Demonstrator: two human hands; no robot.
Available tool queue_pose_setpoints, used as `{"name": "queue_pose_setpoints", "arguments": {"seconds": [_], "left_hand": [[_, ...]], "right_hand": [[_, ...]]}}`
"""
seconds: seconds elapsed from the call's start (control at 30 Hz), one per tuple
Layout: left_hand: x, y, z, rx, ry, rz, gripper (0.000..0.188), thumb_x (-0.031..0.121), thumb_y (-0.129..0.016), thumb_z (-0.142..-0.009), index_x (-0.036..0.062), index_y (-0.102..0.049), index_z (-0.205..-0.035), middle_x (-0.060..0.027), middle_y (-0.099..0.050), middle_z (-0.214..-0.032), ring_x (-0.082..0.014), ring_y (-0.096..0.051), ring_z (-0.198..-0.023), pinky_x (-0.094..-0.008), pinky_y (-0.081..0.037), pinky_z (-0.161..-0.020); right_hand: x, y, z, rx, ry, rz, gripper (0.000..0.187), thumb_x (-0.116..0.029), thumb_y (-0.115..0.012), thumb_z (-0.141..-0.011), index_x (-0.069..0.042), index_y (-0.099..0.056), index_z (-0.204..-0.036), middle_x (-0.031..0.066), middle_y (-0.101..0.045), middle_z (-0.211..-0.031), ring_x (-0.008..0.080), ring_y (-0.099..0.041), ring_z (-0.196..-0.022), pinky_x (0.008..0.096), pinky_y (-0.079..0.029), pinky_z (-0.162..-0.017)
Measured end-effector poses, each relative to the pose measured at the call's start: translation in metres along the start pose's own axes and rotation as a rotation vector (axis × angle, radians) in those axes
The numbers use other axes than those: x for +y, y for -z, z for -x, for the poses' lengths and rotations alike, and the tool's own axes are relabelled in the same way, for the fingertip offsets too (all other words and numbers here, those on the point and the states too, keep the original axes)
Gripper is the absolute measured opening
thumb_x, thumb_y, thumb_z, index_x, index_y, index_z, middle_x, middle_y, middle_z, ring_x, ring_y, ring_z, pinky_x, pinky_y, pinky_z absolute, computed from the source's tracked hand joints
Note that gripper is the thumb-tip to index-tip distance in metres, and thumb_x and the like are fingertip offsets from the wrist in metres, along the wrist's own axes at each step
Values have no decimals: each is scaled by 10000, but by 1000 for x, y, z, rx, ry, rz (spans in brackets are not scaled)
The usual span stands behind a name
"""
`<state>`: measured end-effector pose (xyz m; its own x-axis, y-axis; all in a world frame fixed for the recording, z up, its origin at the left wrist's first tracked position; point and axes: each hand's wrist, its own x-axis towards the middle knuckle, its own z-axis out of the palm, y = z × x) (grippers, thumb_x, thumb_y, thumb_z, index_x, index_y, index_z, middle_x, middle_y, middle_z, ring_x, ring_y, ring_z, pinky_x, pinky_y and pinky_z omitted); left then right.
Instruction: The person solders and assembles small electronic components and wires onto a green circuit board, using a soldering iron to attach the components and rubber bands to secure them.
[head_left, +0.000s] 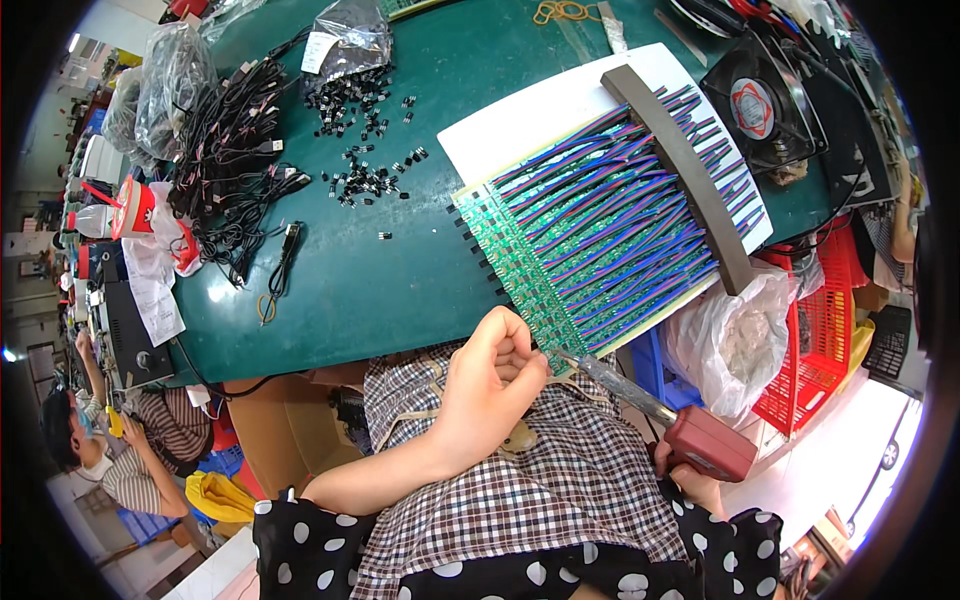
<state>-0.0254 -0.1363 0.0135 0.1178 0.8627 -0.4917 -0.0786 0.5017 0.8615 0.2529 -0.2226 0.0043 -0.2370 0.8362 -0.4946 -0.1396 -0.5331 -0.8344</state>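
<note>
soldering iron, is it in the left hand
No, the right hand holds the soldering iron, while the left hand is curled near the green circuit board.

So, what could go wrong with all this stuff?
If hot, the soldering tool could burn the left hand, which is close to its tip. A slip might scratch the green circuit board at that tip. A bump to the green table might scatter the small black parts lying loose on it.

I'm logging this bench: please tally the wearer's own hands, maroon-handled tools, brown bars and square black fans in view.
Left hand and right hand: 2
Maroon-handled tool: 1
Brown bar: 1
Square black fan: 1
Total: 5
</note>
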Motion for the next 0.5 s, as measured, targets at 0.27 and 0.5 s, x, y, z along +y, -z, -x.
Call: {"name": "queue_pose_setpoints", "arguments": {"seconds": [0.27,0.5], "left_hand": [[-1,-1,0,11,-5,-11,191,-74,-515,-838,55,-376,-869,-66,-564,-815,-101,-600,-752,-231,-509,-680],[-2,0,-1,9,-2,-16,198,-80,-513,-838,57,-372,-867,-57,-557,-821,-101,-598,-762,-235,-504,-691]], "right_hand": [[9,6,-2,32,150,323,302,-19,-707,-497,-26,-604,-781,70,-563,-665,186,-573,-583,279,-431,-523],[11,6,-6,-11,205,189,543,-86,-786,-580,38,-573,-1063,76,-593,-678,176,-572,-574,276,-441,-527]]}}
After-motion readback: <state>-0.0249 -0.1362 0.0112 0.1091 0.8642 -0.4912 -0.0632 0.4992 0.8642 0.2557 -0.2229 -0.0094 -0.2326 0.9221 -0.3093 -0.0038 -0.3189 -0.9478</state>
